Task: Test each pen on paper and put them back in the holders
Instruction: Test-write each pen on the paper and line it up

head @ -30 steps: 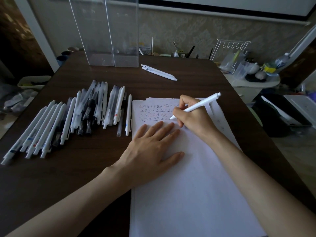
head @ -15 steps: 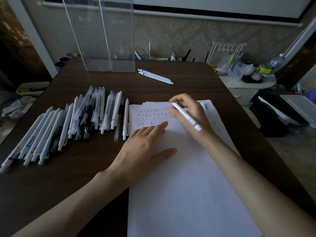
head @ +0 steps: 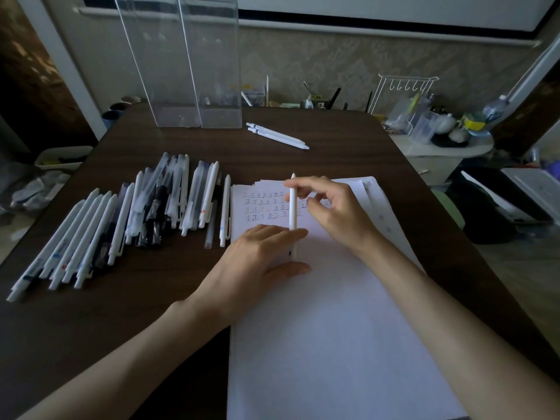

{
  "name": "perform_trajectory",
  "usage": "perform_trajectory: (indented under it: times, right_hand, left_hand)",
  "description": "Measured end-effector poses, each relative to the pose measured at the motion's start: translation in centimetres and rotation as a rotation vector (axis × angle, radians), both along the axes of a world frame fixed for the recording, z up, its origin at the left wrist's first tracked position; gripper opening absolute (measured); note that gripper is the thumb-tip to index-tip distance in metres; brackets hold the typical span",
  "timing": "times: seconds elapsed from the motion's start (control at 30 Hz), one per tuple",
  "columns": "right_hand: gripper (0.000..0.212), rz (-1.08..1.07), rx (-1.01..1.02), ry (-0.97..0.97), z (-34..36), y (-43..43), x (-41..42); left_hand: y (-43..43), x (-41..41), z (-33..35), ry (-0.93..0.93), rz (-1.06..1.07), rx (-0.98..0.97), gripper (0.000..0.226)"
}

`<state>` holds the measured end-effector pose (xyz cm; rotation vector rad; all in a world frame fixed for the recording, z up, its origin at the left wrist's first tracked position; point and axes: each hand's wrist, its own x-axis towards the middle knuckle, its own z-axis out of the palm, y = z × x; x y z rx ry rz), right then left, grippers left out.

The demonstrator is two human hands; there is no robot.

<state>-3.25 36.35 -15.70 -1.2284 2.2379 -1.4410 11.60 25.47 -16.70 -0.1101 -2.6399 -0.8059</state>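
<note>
A white pen (head: pixel 292 207) stands nearly upright over the white paper (head: pixel 333 328), tip pointing away from me. My right hand (head: pixel 336 213) pinches its upper part above several rows of written marks. My left hand (head: pixel 257 262) lies flat on the paper, and its fingertips cross the pen's lower part. Several pens (head: pixel 157 207) lie in a loose pile left of the paper, with a fanned row of white pens (head: pixel 69 237) farther left. Two clear acrylic holders (head: pixel 188 71) stand at the table's back. Two white pens (head: pixel 277 135) lie to the right of the holders.
The dark wooden table (head: pixel 121 298) ends close behind the holders. A white side table (head: pixel 439 147) with a wire rack and containers stands at the back right. A white bin (head: pixel 60 157) sits on the floor at the left.
My right hand stopped writing, lifted the pen off the marks and turned it round, tip now pointing away. My left hand stayed flat on the paper.
</note>
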Motion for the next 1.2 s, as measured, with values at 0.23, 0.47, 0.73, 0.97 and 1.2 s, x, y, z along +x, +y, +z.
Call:
perform_trajectory:
  times: [0.23, 0.47, 0.73, 0.97, 1.2]
  right_hand:
    - [0.064, 0.086, 0.097, 0.023, -0.1, -0.3, 0.2]
    - [0.054, 0.077, 0.115, 0.059, -0.9, -0.4, 0.1]
    - [0.044, 0.045, 0.105, 0.015, -1.1, -0.5, -0.4]
    - [0.032, -0.101, 0.030, 0.043, -0.4, -2.9, -3.5]
    - [0.028, -0.195, 0.207, 0.291, 1.0, -10.1, -8.9]
  left_hand:
    - [-1.8, -0.2, 0.4, 0.042, 0.185, -0.144, 0.056]
    - [-5.8, 1.4, 1.2, 0.036, 0.690, -0.222, 0.035]
    - [-4.7, 0.6, 0.9, -0.069, 0.584, -0.347, 0.050]
    - [-1.8, -0.4, -0.9, -0.121, -0.165, -0.361, 0.049]
    - [-2.1, -0.4, -1.2, -0.113, -0.150, -0.326, 0.049]
